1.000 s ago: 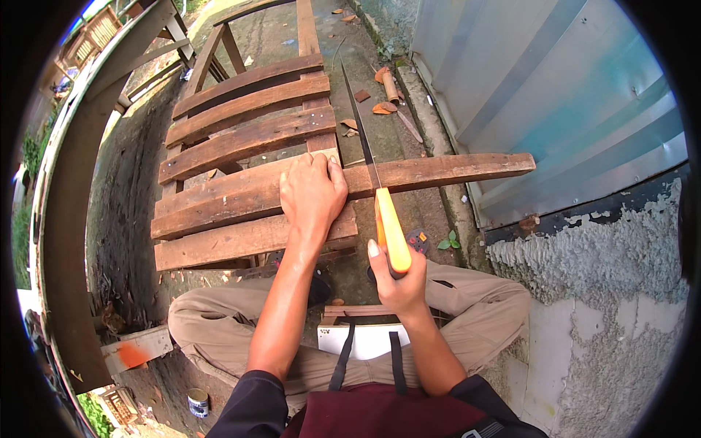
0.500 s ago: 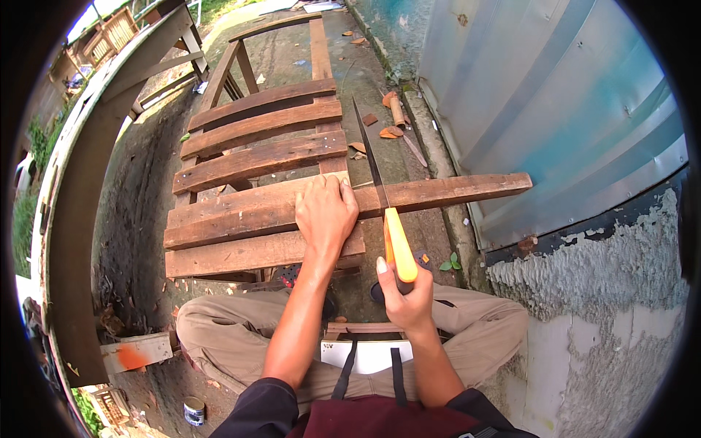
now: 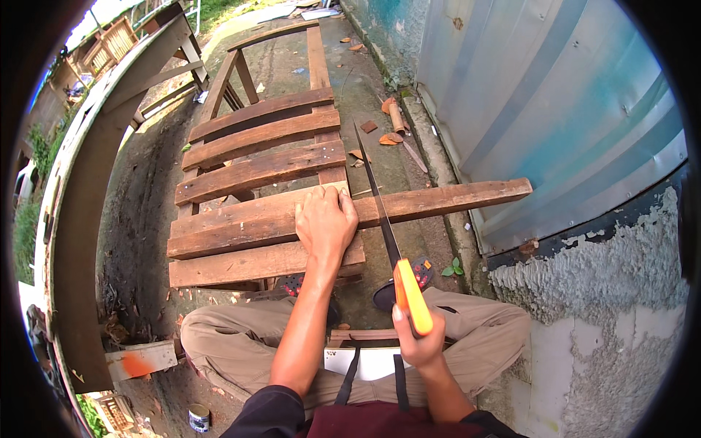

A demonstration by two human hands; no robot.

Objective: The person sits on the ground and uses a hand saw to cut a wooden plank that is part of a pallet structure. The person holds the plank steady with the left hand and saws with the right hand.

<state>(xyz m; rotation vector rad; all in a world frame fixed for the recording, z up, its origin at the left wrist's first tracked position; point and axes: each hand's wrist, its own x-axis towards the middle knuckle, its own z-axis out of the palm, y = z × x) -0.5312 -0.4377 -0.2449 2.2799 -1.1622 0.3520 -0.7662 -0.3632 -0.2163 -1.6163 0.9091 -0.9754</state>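
A long wooden plank (image 3: 453, 199) lies across a slatted wooden frame (image 3: 255, 135), its right end sticking out past the frame toward the metal wall. My left hand (image 3: 325, 219) presses down on the plank near the frame's right edge, fingers curled over its far side. In my right hand (image 3: 421, 337) is a handsaw (image 3: 412, 296) with a yellow-orange handle. Its dark blade crosses the plank just right of my left hand, tip pointing away from me. I cannot make out how deep the teeth sit in the wood.
A corrugated metal sheet (image 3: 540, 109) stands at the right above a rough plastered wall (image 3: 599, 255). A wooden structure (image 3: 77, 241) runs along the left. A small tin can (image 3: 198, 417) stands at lower left. Dry leaves (image 3: 391, 139) and a wood scrap lie beyond the plank.
My right hand has drawn the saw back toward me, so more blade shows on the near side of the plank. My left hand stays on the plank.
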